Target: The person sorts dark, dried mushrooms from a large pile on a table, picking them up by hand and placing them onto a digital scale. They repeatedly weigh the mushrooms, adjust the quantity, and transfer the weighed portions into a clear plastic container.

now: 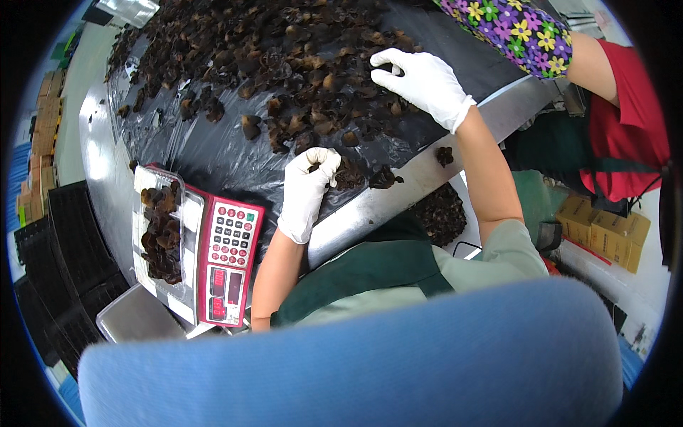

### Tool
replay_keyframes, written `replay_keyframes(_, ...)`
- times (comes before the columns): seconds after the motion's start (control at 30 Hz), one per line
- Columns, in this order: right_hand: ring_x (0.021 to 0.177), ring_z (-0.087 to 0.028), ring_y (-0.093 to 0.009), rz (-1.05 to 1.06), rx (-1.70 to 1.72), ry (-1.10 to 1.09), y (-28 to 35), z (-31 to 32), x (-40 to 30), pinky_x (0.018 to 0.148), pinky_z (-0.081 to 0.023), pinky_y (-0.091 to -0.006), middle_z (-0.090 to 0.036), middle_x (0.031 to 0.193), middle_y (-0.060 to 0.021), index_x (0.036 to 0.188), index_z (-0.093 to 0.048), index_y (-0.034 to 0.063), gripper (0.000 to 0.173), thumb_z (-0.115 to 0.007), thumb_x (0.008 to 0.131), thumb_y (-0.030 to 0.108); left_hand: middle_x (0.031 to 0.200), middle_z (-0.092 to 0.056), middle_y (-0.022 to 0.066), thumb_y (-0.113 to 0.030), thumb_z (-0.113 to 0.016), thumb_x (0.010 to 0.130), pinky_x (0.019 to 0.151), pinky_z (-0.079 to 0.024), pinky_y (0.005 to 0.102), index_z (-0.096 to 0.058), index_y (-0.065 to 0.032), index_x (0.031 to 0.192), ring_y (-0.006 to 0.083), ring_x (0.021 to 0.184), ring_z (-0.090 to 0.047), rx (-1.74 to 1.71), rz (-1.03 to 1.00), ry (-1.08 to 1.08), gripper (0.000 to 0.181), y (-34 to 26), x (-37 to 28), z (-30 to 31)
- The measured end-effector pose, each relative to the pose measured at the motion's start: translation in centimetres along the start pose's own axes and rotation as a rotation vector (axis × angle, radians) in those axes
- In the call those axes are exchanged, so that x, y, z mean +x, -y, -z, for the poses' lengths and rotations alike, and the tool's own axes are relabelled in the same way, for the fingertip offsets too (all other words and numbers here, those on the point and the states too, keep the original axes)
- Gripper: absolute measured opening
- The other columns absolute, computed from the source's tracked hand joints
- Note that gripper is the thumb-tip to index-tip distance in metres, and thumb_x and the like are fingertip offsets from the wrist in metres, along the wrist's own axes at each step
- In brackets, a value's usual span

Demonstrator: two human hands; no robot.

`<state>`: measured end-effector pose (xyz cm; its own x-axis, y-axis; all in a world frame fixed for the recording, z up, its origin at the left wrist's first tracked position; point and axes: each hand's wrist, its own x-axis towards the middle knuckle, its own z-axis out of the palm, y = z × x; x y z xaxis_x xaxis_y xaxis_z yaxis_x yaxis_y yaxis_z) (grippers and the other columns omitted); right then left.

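Dark wood ear mushrooms (320,80) lie spread over black plastic sheeting (213,139) on a metal table. My left hand (309,192), in a white glove, has its thumb and fingertips drawn together beside a small clump of mushrooms (349,175); whether it pinches a piece is hidden. Over the pile's right side, my gloved right hand (421,85) is held with thumb and forefinger apart and nothing visible between them. To the left of my left hand, a red and white electronic scale (229,235) carries a clear plastic tray (180,240) of mushrooms.
The metal table edge (341,229) runs before me, with loose pieces on it. A white container of mushrooms (440,213) sits below it. At right stands a co-worker in a flowered sleeve (523,37). Black crates (80,251) and cardboard boxes (603,229) are on either side.
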<state>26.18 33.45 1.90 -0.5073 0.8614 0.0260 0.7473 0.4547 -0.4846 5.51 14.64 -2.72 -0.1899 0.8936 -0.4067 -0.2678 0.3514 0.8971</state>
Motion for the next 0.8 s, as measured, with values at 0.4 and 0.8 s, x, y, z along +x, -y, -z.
replay_keyframes(0.4, 0.106, -0.069, -0.036, -0.325, -0.211, -0.122, -9.8, 3.6, 1.2, 0.093, -0.053, -0.0447, -0.075, 0.111, -0.0146, 0.126, -0.070, 0.0220, 0.037, -0.063, 0.094, 0.040, 0.093, -0.066, 0.0020, 0.001, -0.073, 0.091, 0.064, -0.048, 0.0220, -0.067, -0.0023, 0.086, 0.0079, 0.068, -0.056, 0.143, -0.158, 0.127, 0.009, 2.6, -1.3, 2.0)
replay_keyframes(0.8, 0.091, -0.068, -0.040, -0.157, -0.250, 0.178, -9.4, 2.1, 1.7, 0.079, -0.052, -0.0470, -0.071, 0.093, -0.0181, 0.092, -0.067, 0.0081, 0.033, -0.070, 0.089, 0.041, 0.091, -0.065, 0.0055, -0.026, -0.058, 0.107, 0.048, -0.052, 0.0228, -0.054, -0.0075, 0.110, 0.0152, 0.062, -0.068, -0.206, 0.044, 0.149, 0.019, 1.9, -1.7, 3.5)
